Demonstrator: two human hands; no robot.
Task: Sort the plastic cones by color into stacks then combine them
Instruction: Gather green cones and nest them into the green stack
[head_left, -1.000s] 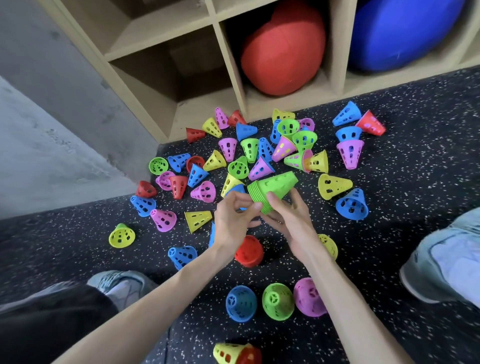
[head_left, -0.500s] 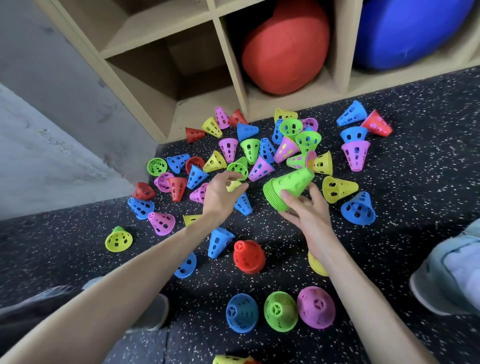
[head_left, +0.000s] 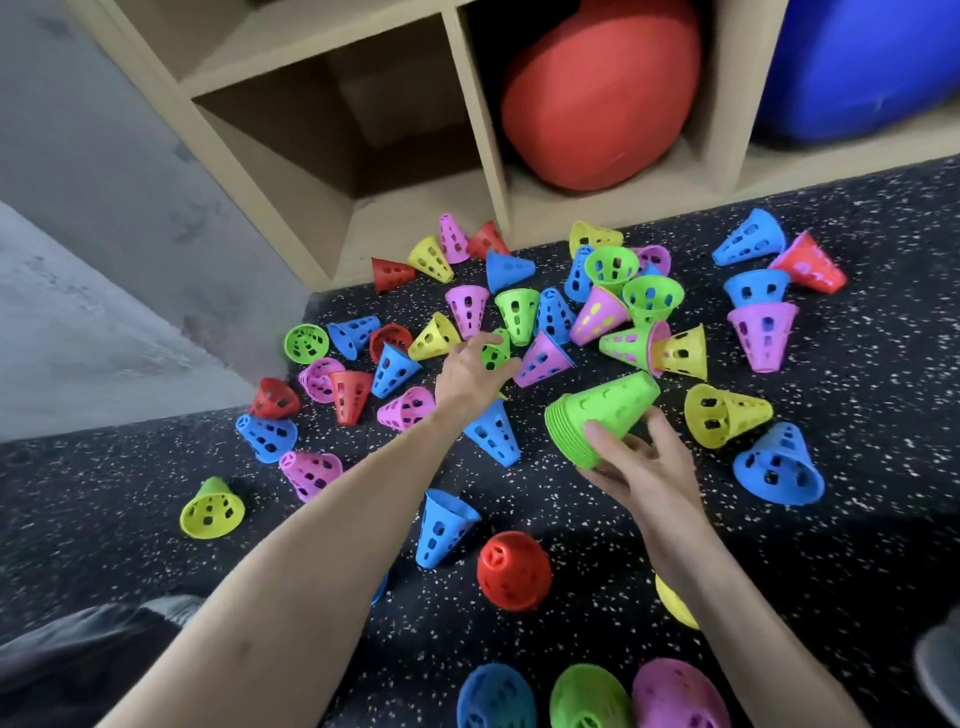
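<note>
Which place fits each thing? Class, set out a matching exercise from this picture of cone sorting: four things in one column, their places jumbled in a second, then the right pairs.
Things
1. green cone stack
2. red ball
3. red cone
4. left hand

Places
A. standing alone on the floor between the forearms
B. in a shelf compartment
C. held in the right hand
D. reaching onto a single green cone in the pile

Pairs: 1-C, 2-B, 3-A, 4-D
</note>
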